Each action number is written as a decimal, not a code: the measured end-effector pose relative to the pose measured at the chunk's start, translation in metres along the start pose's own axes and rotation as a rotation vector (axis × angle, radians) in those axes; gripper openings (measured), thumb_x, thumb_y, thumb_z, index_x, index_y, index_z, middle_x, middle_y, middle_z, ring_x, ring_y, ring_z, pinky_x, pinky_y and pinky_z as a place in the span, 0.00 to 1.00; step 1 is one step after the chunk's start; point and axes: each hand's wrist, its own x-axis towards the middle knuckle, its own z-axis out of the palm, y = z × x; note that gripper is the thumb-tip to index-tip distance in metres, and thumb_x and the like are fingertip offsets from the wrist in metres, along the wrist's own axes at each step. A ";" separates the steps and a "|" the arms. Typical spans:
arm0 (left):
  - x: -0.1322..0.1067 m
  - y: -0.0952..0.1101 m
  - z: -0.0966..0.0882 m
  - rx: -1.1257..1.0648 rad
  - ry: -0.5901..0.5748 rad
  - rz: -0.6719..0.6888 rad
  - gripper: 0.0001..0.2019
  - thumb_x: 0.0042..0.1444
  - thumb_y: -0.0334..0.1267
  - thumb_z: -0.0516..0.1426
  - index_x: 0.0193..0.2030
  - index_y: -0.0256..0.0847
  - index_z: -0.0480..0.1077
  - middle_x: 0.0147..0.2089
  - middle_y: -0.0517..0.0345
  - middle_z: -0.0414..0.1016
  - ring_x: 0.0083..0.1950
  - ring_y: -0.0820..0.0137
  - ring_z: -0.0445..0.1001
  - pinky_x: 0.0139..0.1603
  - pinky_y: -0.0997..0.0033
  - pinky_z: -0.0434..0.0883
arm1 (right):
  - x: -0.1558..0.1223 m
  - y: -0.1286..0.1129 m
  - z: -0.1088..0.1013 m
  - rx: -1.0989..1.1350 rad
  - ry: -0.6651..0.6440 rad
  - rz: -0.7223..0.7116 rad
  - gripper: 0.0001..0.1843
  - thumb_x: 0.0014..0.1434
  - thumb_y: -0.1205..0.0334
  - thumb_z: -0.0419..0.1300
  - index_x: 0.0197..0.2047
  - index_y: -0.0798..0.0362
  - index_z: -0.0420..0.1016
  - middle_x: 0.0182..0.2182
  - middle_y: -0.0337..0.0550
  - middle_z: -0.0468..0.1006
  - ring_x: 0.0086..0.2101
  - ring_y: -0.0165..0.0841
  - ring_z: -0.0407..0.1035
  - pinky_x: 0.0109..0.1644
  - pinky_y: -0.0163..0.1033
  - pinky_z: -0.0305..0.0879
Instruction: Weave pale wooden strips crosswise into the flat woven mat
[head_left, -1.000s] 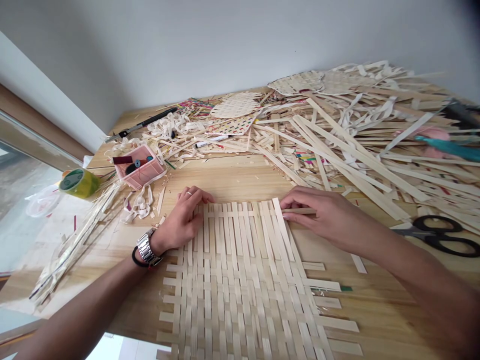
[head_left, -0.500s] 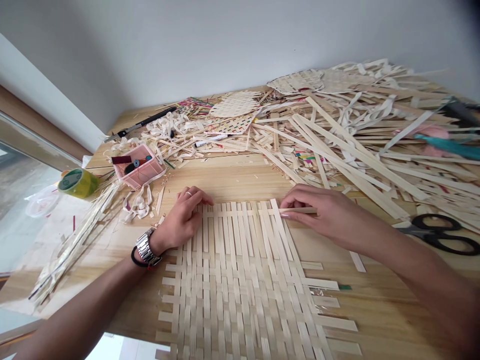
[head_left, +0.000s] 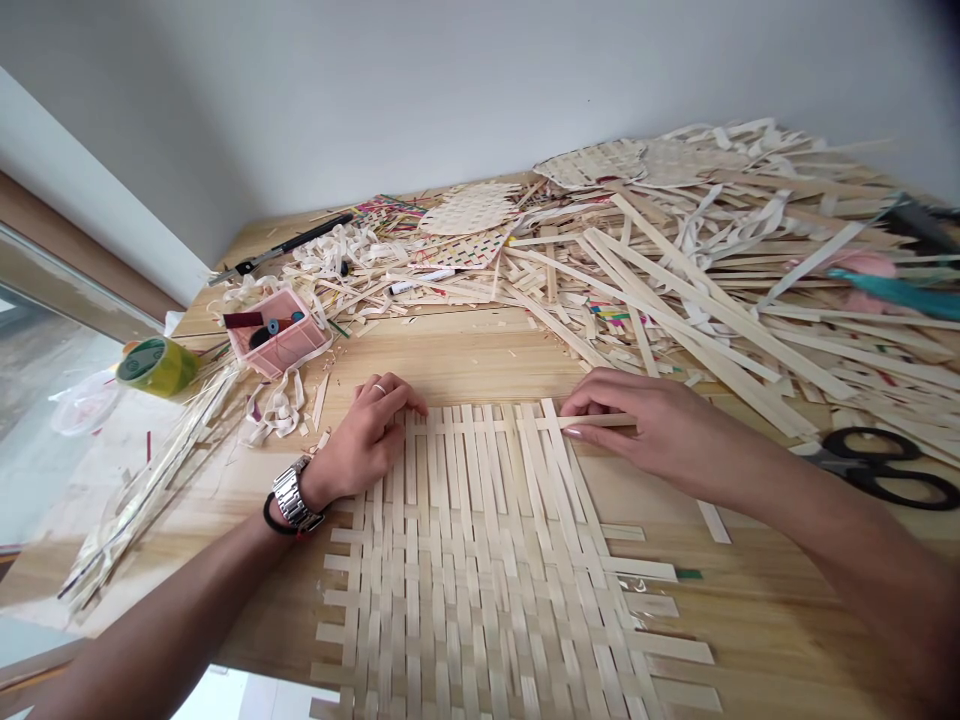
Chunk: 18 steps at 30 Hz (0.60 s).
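A mat of pale flat bamboo strips [head_left: 480, 570] lies in front of me, closely woven in its lower part. Toward the far end the lengthwise strips are looser, and one bamboo strip [head_left: 551, 423] runs crosswise through them. My right hand [head_left: 630, 410] pinches that strip between thumb and fingers beyond the mat's right edge. At the far left corner, my left hand [head_left: 379, 425] has curled fingers closed over the mat's edge; exactly which strips are under them is hidden. Several cross strips stick out past both sides.
Black-handled scissors [head_left: 885, 468] lie at the right. A pink basket [head_left: 277, 335] with thread spools and a roll of yellow-green tape [head_left: 159, 366] stand at the left. Loose strips [head_left: 705, 290] heap up along the wall, with small woven pieces [head_left: 472, 208] among them.
Almost nothing differs. My right hand has shifted very slightly along the cross strip; the left hand stays at the corner.
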 end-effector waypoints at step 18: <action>-0.001 -0.003 0.003 0.006 0.015 0.023 0.21 0.54 0.18 0.50 0.49 0.41 0.71 0.51 0.52 0.73 0.57 0.59 0.71 0.62 0.53 0.64 | 0.001 0.000 0.002 0.029 0.058 -0.034 0.20 0.71 0.39 0.58 0.39 0.45 0.78 0.39 0.47 0.84 0.39 0.43 0.80 0.45 0.50 0.73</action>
